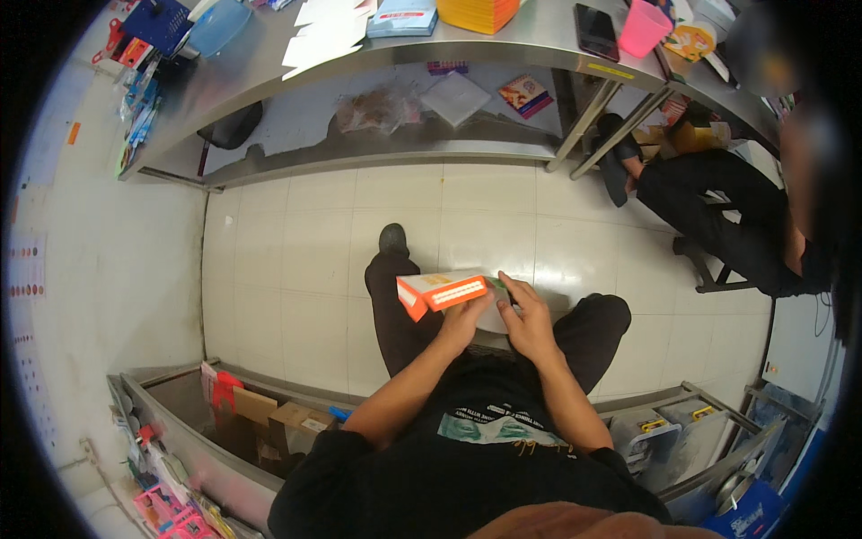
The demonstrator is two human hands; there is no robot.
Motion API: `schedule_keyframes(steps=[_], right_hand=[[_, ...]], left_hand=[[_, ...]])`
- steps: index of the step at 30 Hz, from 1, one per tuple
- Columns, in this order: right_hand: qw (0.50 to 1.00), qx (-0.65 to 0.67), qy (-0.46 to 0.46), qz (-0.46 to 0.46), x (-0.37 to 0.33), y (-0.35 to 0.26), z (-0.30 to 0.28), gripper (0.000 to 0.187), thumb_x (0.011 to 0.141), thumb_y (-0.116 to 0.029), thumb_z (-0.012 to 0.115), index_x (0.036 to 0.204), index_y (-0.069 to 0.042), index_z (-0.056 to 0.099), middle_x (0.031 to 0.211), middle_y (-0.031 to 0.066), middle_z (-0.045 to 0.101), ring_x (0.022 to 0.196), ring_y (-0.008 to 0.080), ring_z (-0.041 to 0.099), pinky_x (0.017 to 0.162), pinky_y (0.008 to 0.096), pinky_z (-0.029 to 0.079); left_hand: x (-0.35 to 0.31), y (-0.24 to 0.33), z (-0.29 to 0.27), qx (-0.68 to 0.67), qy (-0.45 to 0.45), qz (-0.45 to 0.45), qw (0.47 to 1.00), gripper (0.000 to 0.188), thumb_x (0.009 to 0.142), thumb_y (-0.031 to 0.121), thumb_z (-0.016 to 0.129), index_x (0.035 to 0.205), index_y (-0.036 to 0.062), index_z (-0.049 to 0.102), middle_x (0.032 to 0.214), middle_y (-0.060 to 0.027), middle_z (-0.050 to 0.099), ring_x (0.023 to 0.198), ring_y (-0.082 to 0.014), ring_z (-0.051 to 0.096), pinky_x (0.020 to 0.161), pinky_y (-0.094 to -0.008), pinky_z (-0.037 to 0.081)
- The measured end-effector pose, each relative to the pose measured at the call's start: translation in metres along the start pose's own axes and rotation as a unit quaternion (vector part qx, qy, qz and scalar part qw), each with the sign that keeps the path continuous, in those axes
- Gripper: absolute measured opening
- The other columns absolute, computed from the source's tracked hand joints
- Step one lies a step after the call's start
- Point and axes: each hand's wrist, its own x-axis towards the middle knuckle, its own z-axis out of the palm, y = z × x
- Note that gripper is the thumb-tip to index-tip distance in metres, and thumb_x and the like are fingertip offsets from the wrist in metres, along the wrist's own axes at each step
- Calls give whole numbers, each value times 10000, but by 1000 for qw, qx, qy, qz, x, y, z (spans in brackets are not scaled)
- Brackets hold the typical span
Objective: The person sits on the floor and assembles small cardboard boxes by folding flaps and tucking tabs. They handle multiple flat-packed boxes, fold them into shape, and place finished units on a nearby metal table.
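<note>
An orange and white cardboard box point(446, 292) is held in front of me, above my lap. Its left end has an orange flap hanging loose. My left hand point(464, 323) is closed round the near side of the box, with part of its fingers hidden. At the right end, my right hand point(530, 319) has its thumb and fingers bent around a part with green on it. Just below that, a pale grey, smooth piece point(492, 318) shows between my hands; I cannot tell whether it belongs to the box.
A steel table point(260, 56) runs across ahead, bearing papers point(328, 34), a blue box point(402, 18), a phone point(596, 32) and a pink cup point(644, 29). Another person's legs point(718, 193) are at right. Cardboard boxes point(296, 420) stand in a steel trough behind my left side; clear bins point(645, 437) at right.
</note>
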Motion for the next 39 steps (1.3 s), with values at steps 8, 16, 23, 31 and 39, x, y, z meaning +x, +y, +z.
schedule_keyframes(steps=[8, 16, 23, 31, 39], right_hand=[[981, -183, -47, -49, 23, -26, 20, 569, 866, -7, 672, 1429, -56, 599, 1341, 176, 647, 1140, 390, 612, 994, 476, 499], [994, -89, 59, -13, 31, -37, 41, 495, 877, -5, 661, 1370, -34, 629, 1289, 170, 660, 1124, 389, 629, 980, 451, 521], [935, 158, 251, 194, 24, -33, 69, 275, 970, -139, 722, 1199, 12, 698, 1003, 142, 776, 932, 200, 733, 822, 337, 568], [954, 27, 295, 44, 18, -50, 79, 176, 964, -108, 691, 1095, 5, 729, 1061, 188, 726, 943, 339, 719, 820, 390, 572], [953, 67, 282, 91, 13, -30, 70, 194, 937, -122, 694, 1079, 9, 716, 1136, 182, 708, 1044, 331, 708, 889, 399, 573]], left_hand=[[25, 1, -30, -162, 40, -39, 985, 349, 1046, 300, 644, 1272, 37, 606, 1217, -62, 637, 1191, -177, 594, 1064, -380, 471], [50, 31, -50, -170, 37, -42, 984, 343, 1019, 196, 660, 1279, -13, 579, 1227, -109, 635, 1148, -232, 643, 1038, -434, 532], [52, 68, -64, 223, -61, 82, 969, 260, 1006, 170, 695, 1170, -29, 658, 1227, -142, 654, 1059, -240, 672, 973, -394, 551], [35, 58, -71, 241, -94, 130, 957, 262, 1011, 149, 692, 1209, -22, 691, 1167, -167, 716, 1174, -287, 671, 957, -411, 559], [40, 37, -51, -12, -89, -37, 995, 455, 1001, 79, 688, 1412, -15, 516, 1324, -135, 617, 1164, -225, 661, 986, -379, 593]])
